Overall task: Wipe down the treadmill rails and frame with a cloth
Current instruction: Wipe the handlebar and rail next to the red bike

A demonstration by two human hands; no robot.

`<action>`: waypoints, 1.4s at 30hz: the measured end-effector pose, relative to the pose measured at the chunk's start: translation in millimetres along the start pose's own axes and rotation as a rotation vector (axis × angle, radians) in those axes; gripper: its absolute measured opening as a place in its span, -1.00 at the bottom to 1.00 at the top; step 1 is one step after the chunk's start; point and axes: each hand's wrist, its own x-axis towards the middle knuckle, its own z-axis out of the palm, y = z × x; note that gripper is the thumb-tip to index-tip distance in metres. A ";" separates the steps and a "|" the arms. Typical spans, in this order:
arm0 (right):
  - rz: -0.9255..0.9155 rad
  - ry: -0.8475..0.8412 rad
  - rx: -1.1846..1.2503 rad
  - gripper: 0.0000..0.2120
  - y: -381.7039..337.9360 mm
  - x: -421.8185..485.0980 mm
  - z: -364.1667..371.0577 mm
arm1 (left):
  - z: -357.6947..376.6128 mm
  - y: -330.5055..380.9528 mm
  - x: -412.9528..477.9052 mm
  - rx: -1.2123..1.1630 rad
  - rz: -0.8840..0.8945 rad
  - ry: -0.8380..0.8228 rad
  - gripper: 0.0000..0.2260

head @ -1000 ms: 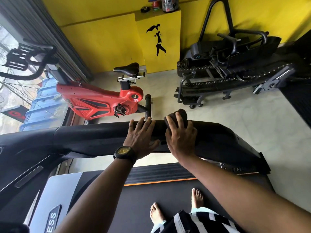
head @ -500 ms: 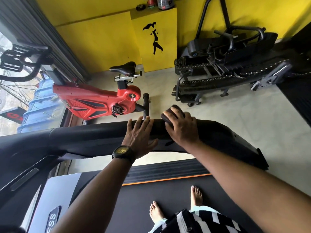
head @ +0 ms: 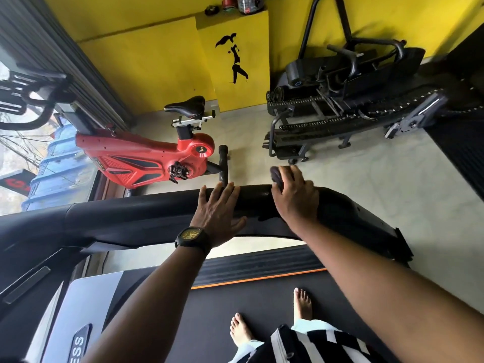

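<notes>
The black treadmill rail (head: 157, 216) runs lengthwise from nine o'clock to three o'clock. On it the left hand (head: 217, 213) lies flat, fingers spread (holding nothing). Just beside, toward three o'clock, the right hand (head: 296, 197) presses a dark cloth (head: 276, 175), fingers closed over it, on the rail's far edge.

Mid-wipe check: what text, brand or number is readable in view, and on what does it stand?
"ESS": end of a cut-off word on the grey treadmill side panel.
Black wristwatch: yellow face markings, too blurred to read.
Can on the yellow ledge: label unreadable.
Red spin bike: round logo too small to read.
</notes>
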 end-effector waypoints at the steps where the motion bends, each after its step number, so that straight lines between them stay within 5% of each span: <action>1: 0.084 0.026 -0.006 -0.55 -4.9 -13.8 2.4 | -0.2 1.4 0.1 -0.002 -0.002 0.002 -0.26; 3: 0.085 0.059 -0.004 -0.54 -19.2 -38.0 5.0 | 0.3 3.9 0.6 -0.007 -0.006 0.014 -0.25; 8: -0.296 -0.075 -0.001 -0.56 0.2 4.7 -1.4 | 1.4 6.0 2.9 0.013 0.008 0.015 -0.25; 13: 0.058 0.016 0.011 -0.59 3.6 -14.0 4.1 | 1.9 13.9 6.9 0.012 0.011 0.012 -0.25; 16: -0.055 0.068 0.033 -0.60 -10.8 -33.2 8.1 | 3.0 19.5 10.6 0.009 0.017 0.017 -0.25; 19: -0.253 -0.055 -0.006 -0.58 12.1 2.1 1.5 | 3.7 23.1 14.3 0.030 0.038 -0.004 -0.25; 26: 0.053 0.072 -0.001 -0.59 6.3 -34.4 7.3 | 5.6 28.8 16.8 0.022 0.028 -0.008 -0.25; 31: -0.291 -0.068 0.021 -0.56 17.9 2.6 1.3 | 5.7 30.1 16.9 0.008 0.026 0.012 -0.25; 36: 0.128 -0.003 0.027 -0.59 -0.5 -14.7 4.6 | 4.6 32.9 17.3 -0.015 0.022 0.034 -0.26; 39: -0.037 0.052 0.058 -0.60 -0.3 -32.9 7.2 | 4.2 35.2 20.1 -0.025 0.035 0.025 -0.25; 42: -0.277 -0.083 0.011 -0.57 29.8 3.2 1.2 | 6.2 37.4 23.5 -0.015 0.045 0.018 -0.26</action>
